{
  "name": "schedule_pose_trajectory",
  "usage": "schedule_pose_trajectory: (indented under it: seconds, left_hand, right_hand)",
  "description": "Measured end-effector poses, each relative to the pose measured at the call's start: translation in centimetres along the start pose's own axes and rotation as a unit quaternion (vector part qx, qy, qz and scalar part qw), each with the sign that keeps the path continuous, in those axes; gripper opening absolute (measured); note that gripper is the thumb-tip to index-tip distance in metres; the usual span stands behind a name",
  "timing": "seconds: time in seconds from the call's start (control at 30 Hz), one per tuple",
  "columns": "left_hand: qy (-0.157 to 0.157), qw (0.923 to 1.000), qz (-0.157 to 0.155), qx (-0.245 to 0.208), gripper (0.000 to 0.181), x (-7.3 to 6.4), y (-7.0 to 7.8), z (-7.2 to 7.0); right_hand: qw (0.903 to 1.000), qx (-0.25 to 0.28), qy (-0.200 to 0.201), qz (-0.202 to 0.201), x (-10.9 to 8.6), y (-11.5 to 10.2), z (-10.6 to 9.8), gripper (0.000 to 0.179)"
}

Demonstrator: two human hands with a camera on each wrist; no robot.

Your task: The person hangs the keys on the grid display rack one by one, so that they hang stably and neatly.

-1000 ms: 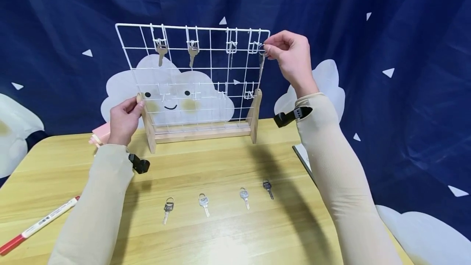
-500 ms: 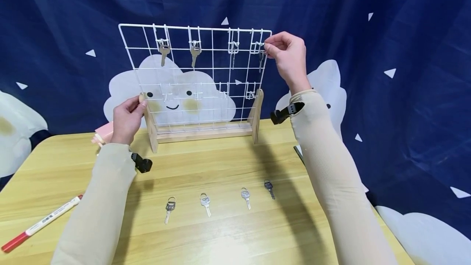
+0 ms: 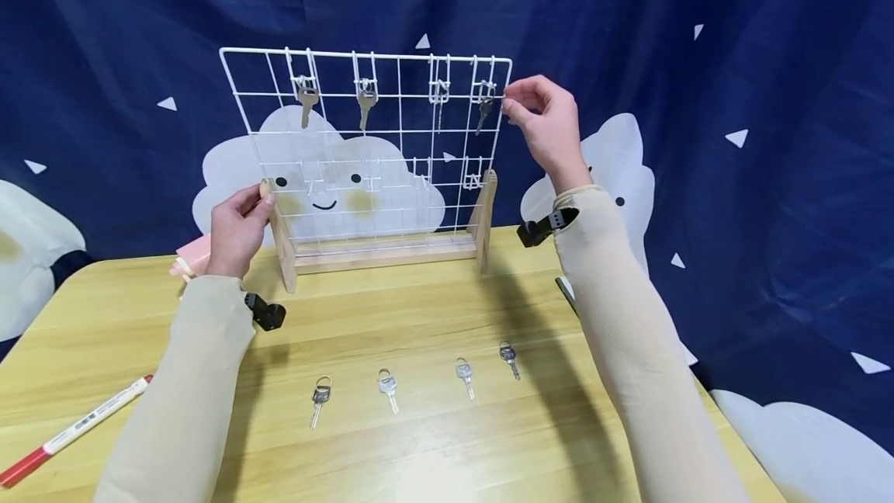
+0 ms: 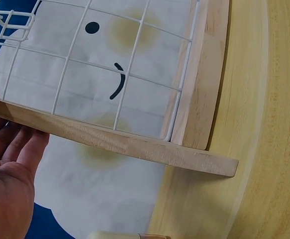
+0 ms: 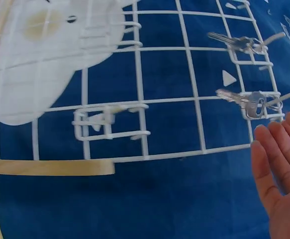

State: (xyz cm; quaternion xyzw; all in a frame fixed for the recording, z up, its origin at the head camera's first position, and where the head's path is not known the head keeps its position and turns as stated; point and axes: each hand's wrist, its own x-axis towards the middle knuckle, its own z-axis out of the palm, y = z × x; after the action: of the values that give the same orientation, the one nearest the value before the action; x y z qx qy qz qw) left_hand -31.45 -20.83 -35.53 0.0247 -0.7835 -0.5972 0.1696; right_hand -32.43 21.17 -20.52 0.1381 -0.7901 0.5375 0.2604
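Observation:
A white wire grid rack (image 3: 400, 132) stands upright in a wooden stand (image 3: 387, 256). My left hand (image 3: 236, 230) pinches the top of the stand's left upright (image 4: 115, 139) between thumb and fingers. At the rack's upper right corner is my right hand (image 3: 548, 126), its fingers loosely extended beside a hanging key (image 3: 485, 109). That key (image 5: 254, 104) hangs by its ring from the rightmost top hook, apart from the fingertips in the right wrist view. Farther left along the top row hang more keys, one edge-on (image 3: 439, 107) and two broadside, a middle one (image 3: 366, 103) and a leftmost one (image 3: 307, 102).
Lower hooks (image 3: 472, 179) on the rack carry no keys. Several ringed keys (image 3: 387, 386) lie in a row on the wooden table (image 3: 349, 317). A red-and-white marker (image 3: 87, 421) lies at left, a pink object (image 3: 194, 253) behind the left hand. A blue curtain (image 3: 768, 216) hangs behind.
The right hand has let go of the key, which now hangs from the rightmost top hook. Its fingers have loosened and dropped slightly. The left hand keeps its hold on the stand.

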Motion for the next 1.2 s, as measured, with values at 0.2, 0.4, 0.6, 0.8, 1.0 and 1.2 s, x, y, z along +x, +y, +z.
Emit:
schedule_pose_trajectory:
  seconds: [0.2, 0.4, 0.6, 0.8, 1.0, 1.2]
  left_hand:
    - [0.0, 1.0, 0.004, -0.007, 0.047, -0.1, 0.0, 0.1]
    - [-0.001, 0.9999, -0.005, -0.013, 0.048, -0.2, -0.3, 0.2]
    - [-0.005, 0.9999, -0.011, -0.012, 0.051, -0.1, -0.2, 0.2]
    - [0.0, 0.9999, -0.015, -0.006, 0.051, 0.0, -0.2, 0.2]
    - [0.001, 1.0, -0.007, 0.005, 0.05, 0.1, -0.1, 0.1]
    - [-0.001, 0.9999, -0.014, 0.005, 0.05, 0.3, -0.3, -0.1]
  right_hand:
    - [0.9997, 0.012, -0.021, -0.007, -2.3, 2.1, 0.2, 0.015]
    - [0.999, -0.003, -0.043, 0.008, -4.7, 4.0, 0.8, 0.013]
    - [0.9895, -0.048, -0.126, 0.053, -7.8, 4.8, 2.5, 0.015]
    - [0.9545, -0.078, -0.283, 0.049, -10.7, 4.8, 6.5, 0.016]
    - [0.924, -0.078, -0.374, 0.015, -13.1, 4.7, 10.0, 0.015]
    - [0.88, -0.036, -0.473, 0.014, -16.2, 3.9, 13.6, 0.02]
